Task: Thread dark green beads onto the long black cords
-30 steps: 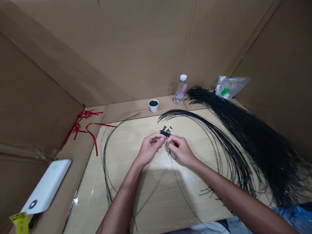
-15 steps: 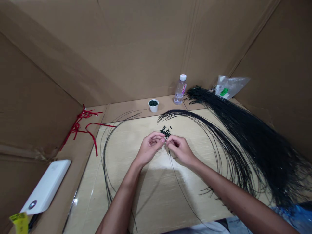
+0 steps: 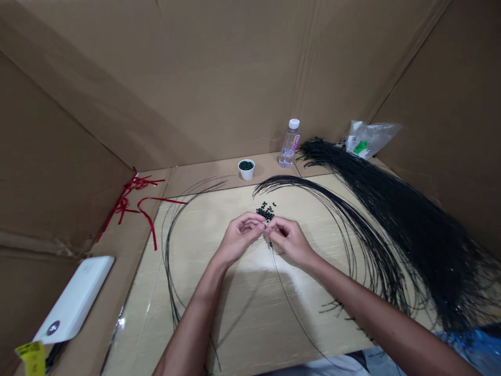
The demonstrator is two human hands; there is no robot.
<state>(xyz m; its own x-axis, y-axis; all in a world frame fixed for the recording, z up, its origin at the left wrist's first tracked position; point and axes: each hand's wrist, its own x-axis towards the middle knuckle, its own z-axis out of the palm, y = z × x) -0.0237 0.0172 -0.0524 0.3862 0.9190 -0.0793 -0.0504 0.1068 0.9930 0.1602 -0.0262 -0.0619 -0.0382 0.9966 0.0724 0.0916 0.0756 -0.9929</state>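
Note:
My left hand (image 3: 243, 235) and my right hand (image 3: 288, 237) meet fingertip to fingertip at the middle of the board. A thin dark cord (image 3: 285, 290) runs from the fingers down toward my lap, with a small dark knot or bead (image 3: 271, 244) on it just below them. My right thumb and index finger pinch the cord. My left fingers are pinched too; what lies between them is too small to make out. Right behind the fingertips is a small pile of dark green beads (image 3: 266, 211). A white cup (image 3: 246, 173) farther back holds more such beads.
Dark cords (image 3: 169, 261) curve at left; a larger bundle (image 3: 344, 219) and a thick black bundle (image 3: 395, 209) lie right. A bottle (image 3: 289, 143) and plastic bag (image 3: 371, 138) stand at the back. Red ribbons (image 3: 151, 224) and a white device (image 3: 76, 297) lie left. Cardboard walls (image 3: 235, 83) surround the board.
Both hands stay almost in place, with only a slight shift at the fingertips. Nothing else has visibly moved.

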